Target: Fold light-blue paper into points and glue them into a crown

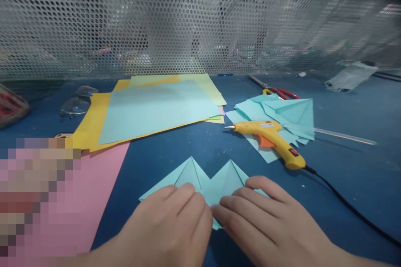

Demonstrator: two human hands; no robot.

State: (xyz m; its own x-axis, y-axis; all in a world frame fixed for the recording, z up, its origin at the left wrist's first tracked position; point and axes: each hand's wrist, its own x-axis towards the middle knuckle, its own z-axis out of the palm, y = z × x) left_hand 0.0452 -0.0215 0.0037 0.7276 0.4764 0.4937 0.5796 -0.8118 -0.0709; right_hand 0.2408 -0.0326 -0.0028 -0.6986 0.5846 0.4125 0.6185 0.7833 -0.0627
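Note:
A folded light-blue paper (210,187) with two pointed peaks lies on the blue table right in front of me. Curled over its left half is my left hand (175,221), the fingers bent and pressed on the paper. My right hand (266,217) presses on the right half, its fingers close together. Both hands nearly meet at the middle and cover the paper's lower part. Beyond my right hand, a yellow glue gun (271,133) with an orange trigger rests partly on several folded light-blue papers (290,112).
Light-blue sheets (159,108) and yellow sheets (83,125) overlap at the back left, near a pink sheet (106,175). Glasses (75,106) lie farther left. Scissors (282,93) sit behind the folded papers. A black cord (351,204) runs right. Perforated metal (188,21) stands behind.

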